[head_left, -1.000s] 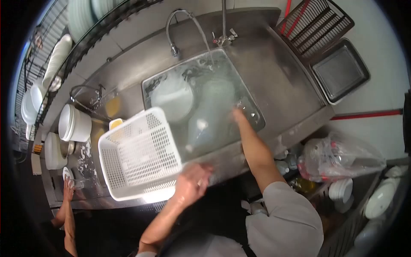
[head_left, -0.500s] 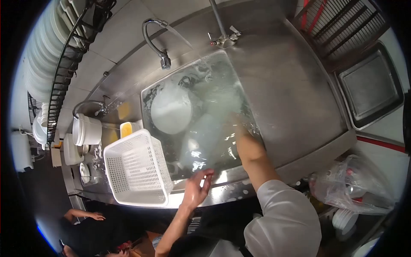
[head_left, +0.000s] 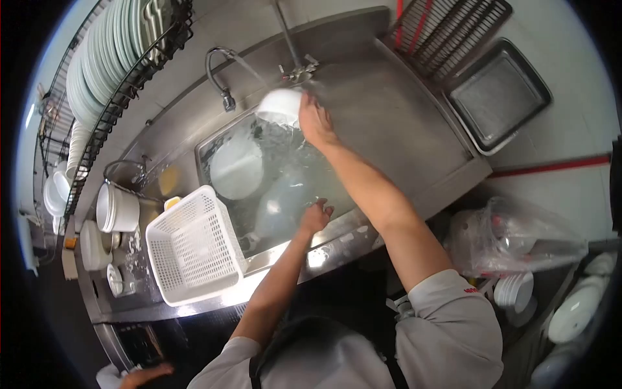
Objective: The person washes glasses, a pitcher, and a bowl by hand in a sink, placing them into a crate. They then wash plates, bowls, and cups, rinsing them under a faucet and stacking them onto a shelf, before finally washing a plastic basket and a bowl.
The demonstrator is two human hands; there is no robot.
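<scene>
My right hand (head_left: 315, 120) holds a white bowl (head_left: 280, 105) up at the far edge of the sink (head_left: 363, 206), under the water stream from the curved faucet (head_left: 219, 72). My left hand (head_left: 315, 217) rests at the sink's near edge, fingers loosely curled, holding nothing that I can see. The sink is full of water with a white plate (head_left: 236, 165) and other pale dishes submerged in it.
A white plastic basket (head_left: 192, 245) stands empty on the counter left of the sink. White containers (head_left: 116, 207) sit further left. A rack of plates (head_left: 110, 65) hangs above. A metal tray (head_left: 499, 94) lies at right. Another person's hand (head_left: 146, 375) shows at the bottom left.
My right hand has come up out of the water with a white bowl and moved to the far edge under the faucet stream. My left hand has moved onto the sink's near edge.
</scene>
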